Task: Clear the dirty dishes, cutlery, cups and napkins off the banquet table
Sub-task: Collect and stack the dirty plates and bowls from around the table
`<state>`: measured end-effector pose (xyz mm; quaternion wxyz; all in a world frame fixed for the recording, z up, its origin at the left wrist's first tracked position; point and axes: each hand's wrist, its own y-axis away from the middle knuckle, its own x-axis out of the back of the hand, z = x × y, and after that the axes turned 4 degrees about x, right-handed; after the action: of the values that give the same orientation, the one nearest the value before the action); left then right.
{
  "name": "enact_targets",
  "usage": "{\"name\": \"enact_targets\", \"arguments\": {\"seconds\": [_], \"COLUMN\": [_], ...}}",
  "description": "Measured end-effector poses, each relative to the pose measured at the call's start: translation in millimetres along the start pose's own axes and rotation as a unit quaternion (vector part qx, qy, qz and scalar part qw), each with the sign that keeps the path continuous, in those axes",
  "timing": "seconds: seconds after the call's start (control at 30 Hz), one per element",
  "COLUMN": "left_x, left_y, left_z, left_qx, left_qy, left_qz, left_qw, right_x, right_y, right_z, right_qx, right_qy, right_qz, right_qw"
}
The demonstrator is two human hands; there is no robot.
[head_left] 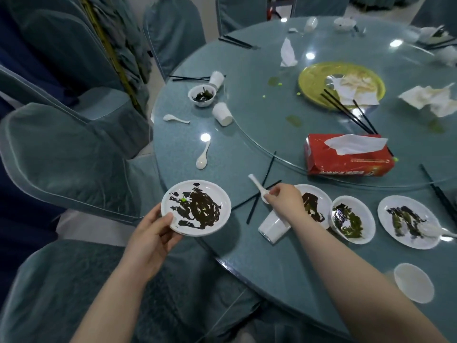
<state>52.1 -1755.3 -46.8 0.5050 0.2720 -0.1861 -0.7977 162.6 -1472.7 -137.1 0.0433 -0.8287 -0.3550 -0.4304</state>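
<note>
My left hand (150, 237) holds a white plate (196, 207) smeared with dark sauce, lifted at the table's near-left edge. My right hand (284, 199) pinches a white spoon (258, 188) by its bowl end, above crossed black chopsticks (257, 201). A white cup (273, 226) lies on its side under my right wrist. To the right sit another dirty plate (319, 206), a dirty bowl (353, 219) and a third dirty plate (408, 221) with a spoon on it. An empty white bowl (414, 282) stands near the front edge.
The round teal table (247, 149) carries a glass turntable with a red tissue box (346, 157), a yellow plate (319, 80) with napkins and chopsticks, and crumpled napkins (432, 97). Further left lie two spoons (202, 157), two tipped cups (222, 113) and a dirty bowl (202, 95). Covered chairs ring the table.
</note>
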Motion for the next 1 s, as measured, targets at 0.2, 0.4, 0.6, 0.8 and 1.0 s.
{"name": "enact_targets", "arguments": {"seconds": [0.2,0.4,0.6,0.8,1.0], "left_x": [1,-2,2,21,35], "left_y": [-5,-8,-4,2,8], "left_z": [-2,-7,-14,-21,-12], "left_qx": [0.008,0.018,0.022,0.025,0.027], "left_qy": [0.009,0.013,0.006,0.007,0.003], "left_qz": [-0.011,-0.021,-0.023,-0.025,-0.042], "left_qw": [1.0,1.0,0.999,0.999,0.999], "right_x": [17,3,-1,5,16], "right_y": [46,107,80,82,110], "right_z": [41,79,75,61,13], "right_qx": [-0.055,-0.235,-0.366,-0.369,-0.28], "right_qy": [-0.019,-0.202,-0.478,-0.579,-0.62], "right_qz": [0.087,0.072,0.092,0.076,-0.003], "right_qw": [0.995,0.948,0.794,0.723,0.733]}}
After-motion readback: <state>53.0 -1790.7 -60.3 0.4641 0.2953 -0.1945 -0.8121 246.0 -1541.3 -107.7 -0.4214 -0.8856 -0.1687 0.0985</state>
